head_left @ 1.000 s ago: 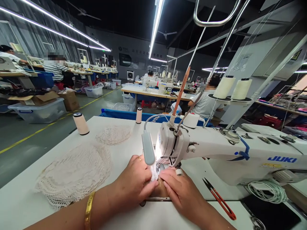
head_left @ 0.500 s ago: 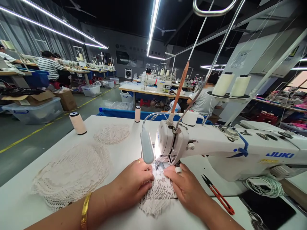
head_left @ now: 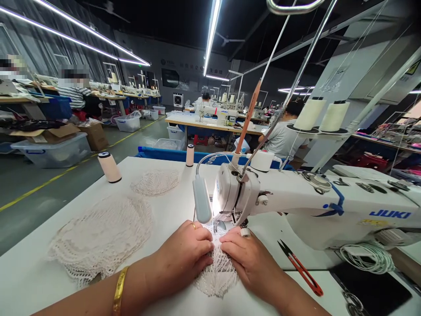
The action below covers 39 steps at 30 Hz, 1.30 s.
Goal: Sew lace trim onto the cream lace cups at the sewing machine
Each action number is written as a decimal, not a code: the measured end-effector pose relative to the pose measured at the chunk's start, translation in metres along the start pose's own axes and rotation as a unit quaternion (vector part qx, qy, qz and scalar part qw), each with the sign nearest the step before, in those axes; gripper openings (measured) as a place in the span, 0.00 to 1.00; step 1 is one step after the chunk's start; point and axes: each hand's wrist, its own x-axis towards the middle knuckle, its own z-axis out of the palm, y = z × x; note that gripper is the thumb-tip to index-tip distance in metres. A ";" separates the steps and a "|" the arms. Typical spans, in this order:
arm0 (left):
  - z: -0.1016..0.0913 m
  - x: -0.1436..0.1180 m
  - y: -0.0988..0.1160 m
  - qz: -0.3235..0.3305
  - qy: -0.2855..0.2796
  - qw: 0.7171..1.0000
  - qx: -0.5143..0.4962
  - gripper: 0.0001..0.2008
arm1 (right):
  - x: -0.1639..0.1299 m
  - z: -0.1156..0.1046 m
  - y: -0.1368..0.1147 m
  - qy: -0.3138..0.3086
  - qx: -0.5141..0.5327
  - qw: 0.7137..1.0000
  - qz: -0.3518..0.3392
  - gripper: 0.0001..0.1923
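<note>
My left hand [head_left: 184, 256] and my right hand [head_left: 246, 254] press down side by side on a small piece of cream openwork lace [head_left: 219, 274], pinching its far edge just in front of the needle of a white JUKI sewing machine [head_left: 296, 199]. The machine's lamp [head_left: 201, 204] lights the lace at the presser foot. The near part of the lace hangs loose toward me between my wrists. A gold bangle sits on my left wrist.
A large pile of lace pieces [head_left: 101, 237] lies at left, a smaller pile [head_left: 156, 182] behind it. Two thread spools [head_left: 109, 166] stand at the table's far edge. Red-handled snips [head_left: 301, 267] lie right of my hand. Other people sew at benches behind.
A second ago my hands covered a small bunched bit at the needle. The lace has since spread out toward me, and my hands have closed in together on its far edge.
</note>
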 end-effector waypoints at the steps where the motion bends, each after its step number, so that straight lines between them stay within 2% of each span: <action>1: -0.001 0.000 0.000 -0.001 -0.001 1.000 0.001 0.07 | 0.000 0.000 0.000 -0.008 -0.006 1.000 0.004 0.19; 4: -0.002 0.000 -0.002 -0.005 -0.007 1.000 0.004 0.06 | 0.000 0.000 0.000 -0.018 -0.019 1.000 0.015 0.20; 12: -0.004 0.005 -0.005 -0.017 -0.014 0.999 0.023 0.04 | 0.002 0.001 0.003 0.011 -0.042 0.999 0.025 0.25; 17: -0.001 -0.004 0.002 0.037 0.020 0.999 -0.002 0.04 | 0.001 -0.006 -0.001 0.032 -0.029 0.999 -0.019 0.24; 21: 0.001 -0.010 0.006 0.053 0.031 0.998 -0.016 0.06 | 0.000 -0.011 -0.008 0.010 0.011 0.999 -0.052 0.21; 29: 0.002 -0.005 0.001 0.033 0.027 0.999 -0.006 0.06 | 0.000 -0.004 -0.007 0.023 0.016 0.999 -0.032 0.21; 35: 0.003 0.001 -0.005 0.012 0.018 1.000 0.011 0.06 | 0.001 -0.002 -0.005 0.020 -0.012 1.000 0.002 0.24; 39: 0.002 -0.001 -0.005 0.045 0.036 0.998 0.004 0.09 | 0.001 -0.006 -0.007 0.032 -0.006 0.999 -0.025 0.22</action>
